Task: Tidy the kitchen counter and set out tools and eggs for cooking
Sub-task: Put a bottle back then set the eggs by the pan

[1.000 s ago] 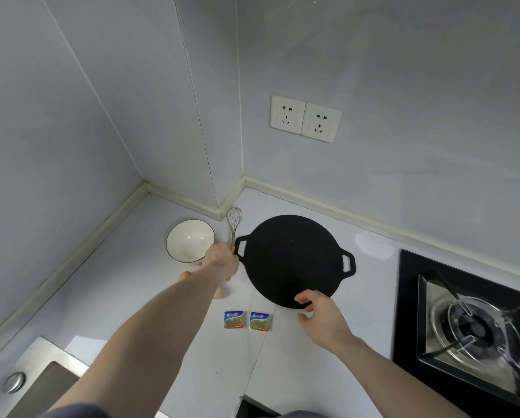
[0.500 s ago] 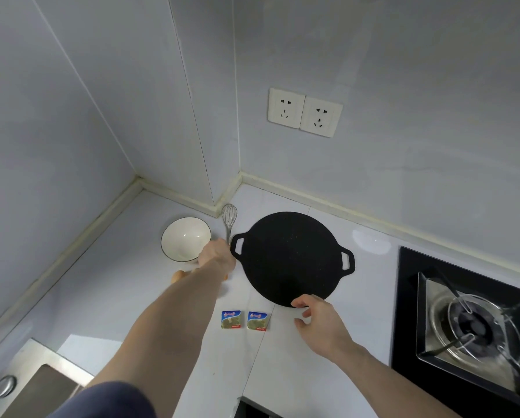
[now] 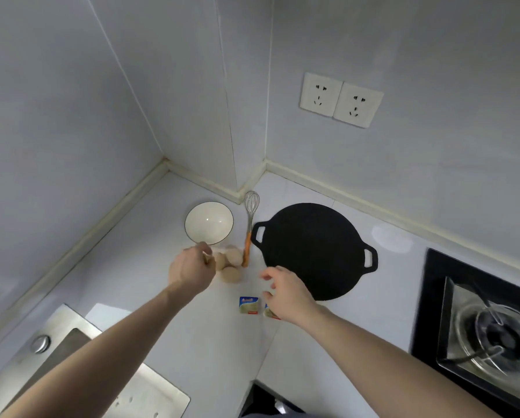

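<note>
Three tan eggs [image 3: 232, 257] lie bunched on the white counter, just in front of a white bowl [image 3: 209, 223]. A wire whisk [image 3: 250, 206] with an orange handle lies between the bowl and a flat black two-handled pan [image 3: 313, 251]. My left hand [image 3: 191, 268] hovers at the left side of the eggs, fingers curled and thumb apart; I cannot tell whether it touches the nearest egg. My right hand [image 3: 286, 292] hangs open with spread fingers by the pan's near rim, holding nothing. It covers part of one butter packet [image 3: 271, 314]; a second packet [image 3: 248, 305] lies fully in view.
A steel sink [image 3: 72, 354] sits at the lower left. A black gas hob [image 3: 488, 333] fills the right edge. Walls close the counter corner behind the bowl, with two sockets [image 3: 340, 99] above the pan.
My left hand has let go of the whisk handle and moved left and nearer, to the eggs. My right hand has left the pan's rim and shifted left over the butter packets.
</note>
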`<state>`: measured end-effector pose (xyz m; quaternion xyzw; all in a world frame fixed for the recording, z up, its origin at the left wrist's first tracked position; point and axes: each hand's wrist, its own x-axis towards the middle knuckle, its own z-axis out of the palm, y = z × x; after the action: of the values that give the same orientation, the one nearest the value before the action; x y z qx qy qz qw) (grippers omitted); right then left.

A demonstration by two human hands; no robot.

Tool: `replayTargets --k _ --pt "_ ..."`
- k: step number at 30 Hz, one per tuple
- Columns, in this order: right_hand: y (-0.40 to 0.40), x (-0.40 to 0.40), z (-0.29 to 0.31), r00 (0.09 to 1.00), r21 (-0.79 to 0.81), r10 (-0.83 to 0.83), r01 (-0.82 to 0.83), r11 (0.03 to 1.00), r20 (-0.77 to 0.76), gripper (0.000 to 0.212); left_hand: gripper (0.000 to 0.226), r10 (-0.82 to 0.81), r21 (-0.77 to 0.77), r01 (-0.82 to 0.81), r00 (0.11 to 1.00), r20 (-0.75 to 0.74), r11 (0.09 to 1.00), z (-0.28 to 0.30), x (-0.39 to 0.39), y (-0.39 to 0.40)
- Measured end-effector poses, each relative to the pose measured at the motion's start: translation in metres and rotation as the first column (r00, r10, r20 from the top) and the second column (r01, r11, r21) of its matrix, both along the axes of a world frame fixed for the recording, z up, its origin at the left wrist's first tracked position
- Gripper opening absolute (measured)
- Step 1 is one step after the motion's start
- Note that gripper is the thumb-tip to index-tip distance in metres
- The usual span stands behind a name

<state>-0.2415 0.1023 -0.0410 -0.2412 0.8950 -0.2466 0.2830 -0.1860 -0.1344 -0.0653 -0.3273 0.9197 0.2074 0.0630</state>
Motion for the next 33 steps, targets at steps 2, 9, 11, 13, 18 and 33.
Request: replayTargets --k 2,9,11,13,18,33 --pt "-0.023 -0.002 -0.002 0.993 0.01 0.113 -0.113 0.994 -0.033 0.05 0.027 0.039 -0.009 -0.039 0.999 -0.015 0.999 -0.005 0.012 -0.014" --pt "-0.078 -0.001 -0.023 0.916 0.168 0.376 -0.352 0.921 -0.138 0.042 0.044 -0.058 0.051 0.058 0.998 0.004 0.997 -0.024 0.021 -0.018" --pt "-0.085 -0.001 -0.029 0.908 0.19 0.398 -0.372 0.909 -0.131 0.041 0.033 -0.101 0.063 0.102 0.995 -0.008 0.993 -0.028 0.021 -0.017" --pt "-0.088 0.0 -0.033 0.907 0.201 0.397 -0.367 0.908 -0.139 0.039 0.022 -0.124 0.056 0.125 0.992 -0.009 0.991 -0.032 0.021 -0.017" --pt "-0.091 0.004 -0.044 0.908 0.255 0.403 -0.364 0.896 -0.118 0.038 0.025 -0.095 0.081 0.094 0.995 0.011 0.992 -0.038 0.026 -0.013" --pt "0.028 -0.012 -0.013 0.991 -0.056 -0.137 0.136 0.989 -0.015 0.043 0.041 -0.045 0.272 0.116 0.966 -0.255 0.955 0.011 0.045 0.069"
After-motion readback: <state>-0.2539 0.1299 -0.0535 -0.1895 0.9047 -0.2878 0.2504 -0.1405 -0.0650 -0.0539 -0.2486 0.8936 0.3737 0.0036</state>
